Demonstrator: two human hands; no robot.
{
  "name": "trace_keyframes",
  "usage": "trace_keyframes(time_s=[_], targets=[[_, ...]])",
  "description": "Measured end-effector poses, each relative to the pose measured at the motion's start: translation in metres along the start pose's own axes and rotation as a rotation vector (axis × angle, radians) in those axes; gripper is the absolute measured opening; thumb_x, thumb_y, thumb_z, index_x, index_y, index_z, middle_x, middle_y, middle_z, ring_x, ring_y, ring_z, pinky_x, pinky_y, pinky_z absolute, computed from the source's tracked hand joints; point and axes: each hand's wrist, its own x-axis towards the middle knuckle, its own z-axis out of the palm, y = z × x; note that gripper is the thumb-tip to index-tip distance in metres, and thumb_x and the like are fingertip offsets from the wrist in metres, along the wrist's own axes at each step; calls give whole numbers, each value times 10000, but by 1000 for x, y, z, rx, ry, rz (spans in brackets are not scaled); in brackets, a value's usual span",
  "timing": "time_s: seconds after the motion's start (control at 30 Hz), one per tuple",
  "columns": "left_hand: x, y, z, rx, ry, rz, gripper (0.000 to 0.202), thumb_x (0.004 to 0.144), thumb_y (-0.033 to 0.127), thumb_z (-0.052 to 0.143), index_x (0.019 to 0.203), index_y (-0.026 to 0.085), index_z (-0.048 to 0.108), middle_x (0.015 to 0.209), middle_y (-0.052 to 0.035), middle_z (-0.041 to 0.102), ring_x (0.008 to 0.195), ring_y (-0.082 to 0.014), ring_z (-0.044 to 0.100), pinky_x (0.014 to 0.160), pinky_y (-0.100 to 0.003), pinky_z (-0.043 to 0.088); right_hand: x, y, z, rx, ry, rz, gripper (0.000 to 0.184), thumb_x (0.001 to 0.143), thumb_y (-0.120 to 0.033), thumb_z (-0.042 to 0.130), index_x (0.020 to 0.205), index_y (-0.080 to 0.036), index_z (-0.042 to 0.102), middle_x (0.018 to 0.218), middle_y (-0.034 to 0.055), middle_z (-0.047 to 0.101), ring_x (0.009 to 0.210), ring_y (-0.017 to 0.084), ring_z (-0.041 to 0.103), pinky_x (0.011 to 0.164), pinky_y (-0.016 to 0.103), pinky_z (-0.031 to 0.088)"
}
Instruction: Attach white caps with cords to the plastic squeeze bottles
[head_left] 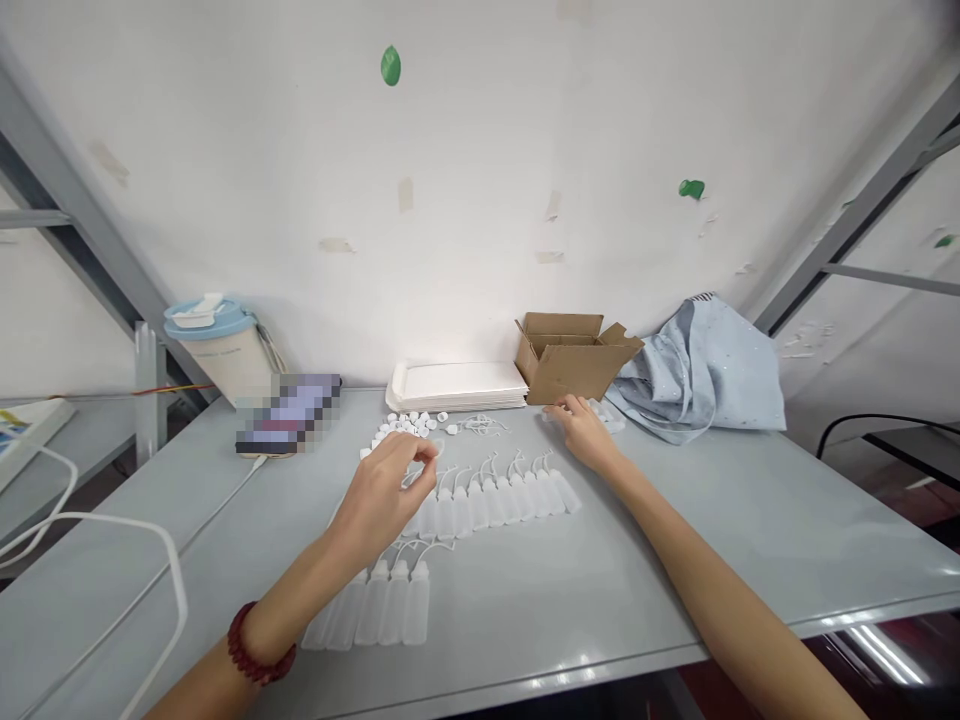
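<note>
My left hand (386, 495) hovers over a row of small translucent squeeze bottles (495, 497) lying side by side on the grey table (637, 560). Its fingers are pinched together on a small white piece that I cannot make out. My right hand (581, 428) reaches far forward and rests by more small bottles (609, 416) just in front of the open cardboard box (570, 358); its fingers are curled over them. A second short row of bottles (382, 605) lies near my left wrist. Loose white caps (409, 425) are scattered behind my left hand.
A stack of white trays (457, 385) sits against the wall. A light blue cloth bag (705, 375) lies at the right. A white tub with a blue lid (217, 345) and a phone (289, 412) on a white cable (135, 560) are at the left.
</note>
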Motion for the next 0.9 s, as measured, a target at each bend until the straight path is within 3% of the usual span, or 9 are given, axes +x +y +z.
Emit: trace_keyframes(time_s=[0.17,0.43,0.63,0.8,0.9], targets=[[0,4,-1,-70,-41,-94,200,861,269,421,966,226,586,918,-41,589,850,-187,538,541,-229,413,0,1,2,25,8,-48,549,648,138,380,1057,-142,616,1027,87,629,898,224,488,795,299,379],[0,3,-2,-108,-93,-172,211,895,314,384,940,242,578,912,-17,592,801,-179,525,576,-256,397,-2,-6,-4,48,69,-42,421,725,56,426,1048,-137,615,922,124,600,849,254,486,756,338,409],[1,4,-1,-145,-95,-217,195,889,345,395,875,239,558,899,-4,597,761,-175,517,568,-264,377,-5,-27,-35,138,153,-69,281,807,-63,465,1052,-161,561,986,120,556,890,235,514,732,326,451],[1,8,-1,-201,-119,-237,195,884,361,417,816,228,543,834,12,584,715,-155,503,543,-249,358,-9,-60,-63,496,353,-111,106,821,-142,519,905,-200,494,902,71,564,750,175,540,650,290,452],[0,12,-2,-225,-137,-233,212,880,375,428,793,219,542,814,7,578,706,-152,502,527,-239,354,-14,-76,-76,616,366,-149,87,815,-155,532,818,-214,468,863,52,569,785,178,556,667,294,448]])
